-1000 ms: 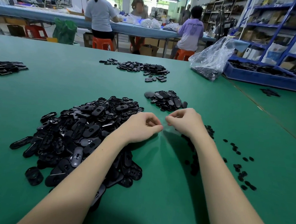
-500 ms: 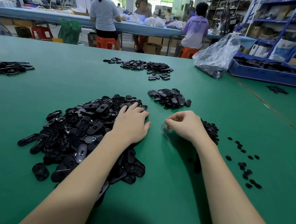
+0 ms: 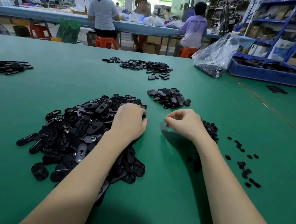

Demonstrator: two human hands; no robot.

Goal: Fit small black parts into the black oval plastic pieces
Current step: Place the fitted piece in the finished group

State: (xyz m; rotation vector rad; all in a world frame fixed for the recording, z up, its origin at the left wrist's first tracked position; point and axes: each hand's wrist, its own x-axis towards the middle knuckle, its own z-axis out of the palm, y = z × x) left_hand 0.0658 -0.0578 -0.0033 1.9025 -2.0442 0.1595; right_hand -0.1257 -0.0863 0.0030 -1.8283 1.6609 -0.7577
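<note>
Nearest me, two bare forearms reach over the matte green tabletop (image 3: 156, 190). The left hand (image 3: 128, 122) rests palm-down on the big heap of glossy oval plastic pieces (image 3: 76, 133), fingers curled into it; whether that grip has caught one, I cannot tell. The right hand (image 3: 183, 124) hangs loosely curled, and whether it pinches anything I cannot tell. Small black parts (image 3: 210, 129) lie heaped just behind it. Likely a fresh oval is being picked; next it needs pairing with a part. Farther off sits a smaller pile (image 3: 169, 97), perhaps finished.

The left hand (image 3: 128, 121) rests on the big pile of black oval pieces (image 3: 76, 130); the right hand (image 3: 183, 124), fingers curled, hovers beside small black parts (image 3: 210, 129).
</note>
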